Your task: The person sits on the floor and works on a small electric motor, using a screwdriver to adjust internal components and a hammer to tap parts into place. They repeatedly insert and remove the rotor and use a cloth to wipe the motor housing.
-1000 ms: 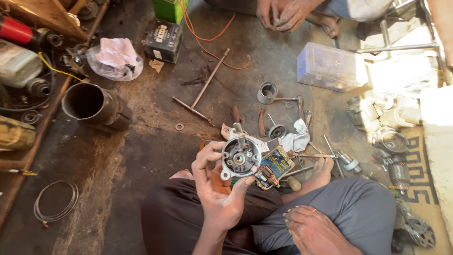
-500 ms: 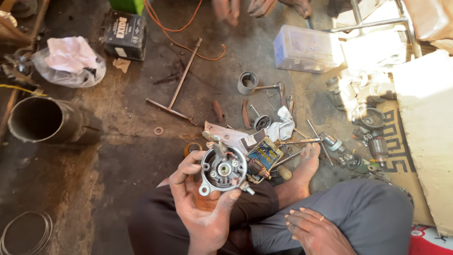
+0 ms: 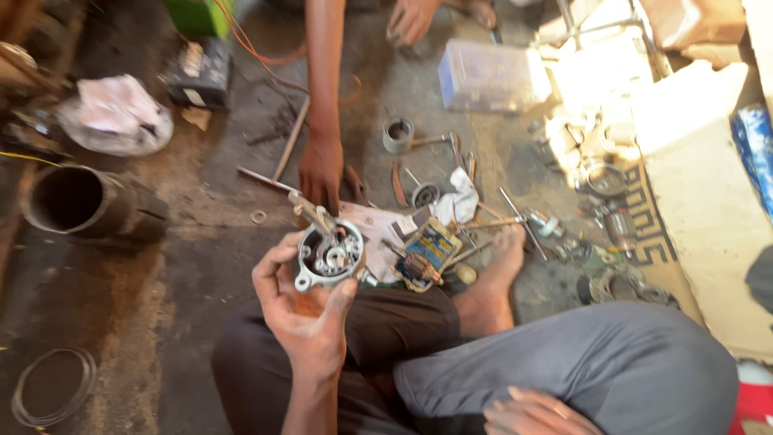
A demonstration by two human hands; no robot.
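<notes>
The round metal motor housing point(image 3: 328, 256) is gripped in the left hand point(image 3: 302, 310), fingers curled about its rim, open face up. The right hand point(image 3: 531, 412), well apart, rests on the knee, fingers loose, holding nothing.

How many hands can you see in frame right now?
4: the left hand holding the round metal housing, the right hand on the knee, another person's hand on the floor, another at top. Others may be hidden.
</notes>
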